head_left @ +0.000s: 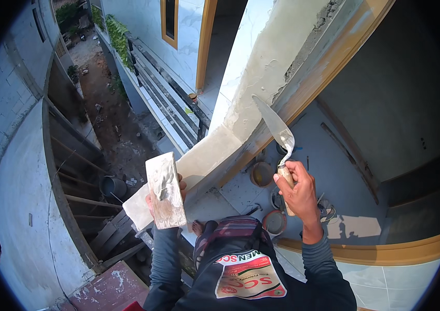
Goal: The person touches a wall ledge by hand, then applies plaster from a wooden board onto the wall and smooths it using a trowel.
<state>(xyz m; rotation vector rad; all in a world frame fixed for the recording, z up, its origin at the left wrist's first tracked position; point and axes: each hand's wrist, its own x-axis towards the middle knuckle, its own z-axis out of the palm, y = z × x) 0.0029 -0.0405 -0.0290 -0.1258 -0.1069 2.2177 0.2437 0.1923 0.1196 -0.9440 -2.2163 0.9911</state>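
1. The right hand (298, 191) wraps its fingers around the handle of a pointed trowel (278, 128); the blade's tip reaches over the plastered ledge (259, 75), though contact cannot be told.
2. The left hand (182, 187), mostly hidden, clasps a wooden board (170, 215) bearing wet grey mortar (164, 179), in front of the ledge's nearer section.
3. The step in hand appears to be smoothing plaster on the ledge.
4. The next move likely calls for a flat blade and a level board.
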